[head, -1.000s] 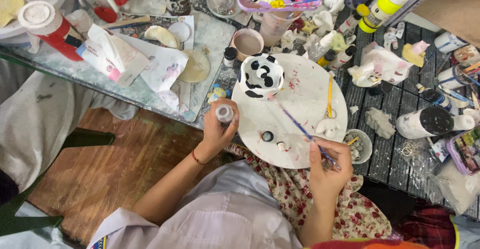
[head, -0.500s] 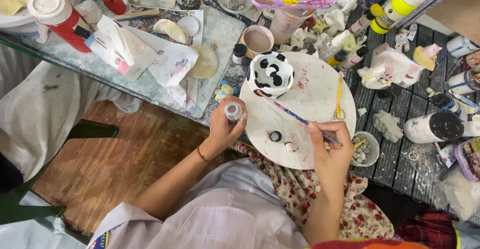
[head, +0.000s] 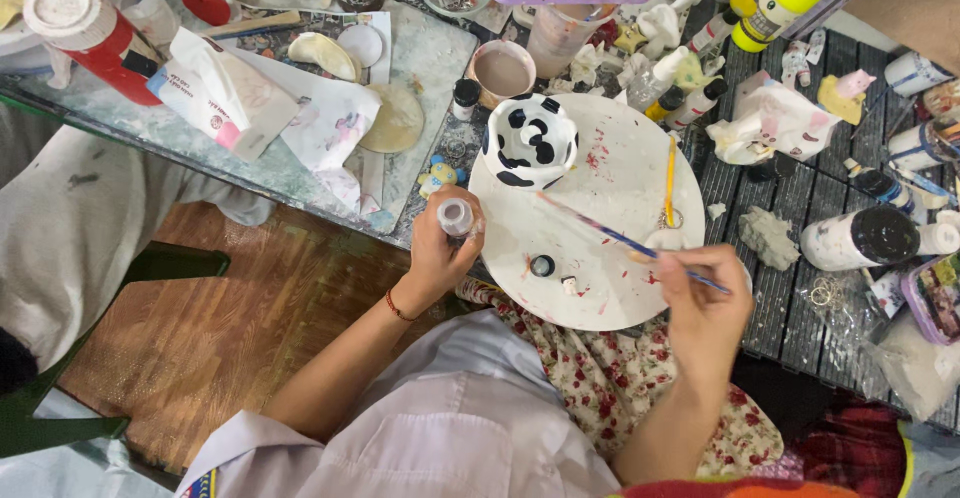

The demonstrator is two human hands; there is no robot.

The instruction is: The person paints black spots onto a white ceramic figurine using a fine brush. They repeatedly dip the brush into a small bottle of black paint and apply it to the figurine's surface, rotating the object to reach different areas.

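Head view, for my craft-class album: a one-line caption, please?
Left hand holds a small bottle; right hand aims a paintbrush toward a black-spotted white figurine.

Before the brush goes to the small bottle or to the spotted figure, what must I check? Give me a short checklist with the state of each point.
1. Left hand grips the small paint bottle upright: ok.
2. Bottle cap is off: cannot tell.
3. Right hand holds the thin paintbrush in a pencil grip: ok.
4. Paint load on the brush tip: cannot tell, too small.
5. Black-and-white spotted figure stands upright on the round white board: ok.
6. Loose black cap lies on the board near the bottle, may be knocked: not ok.
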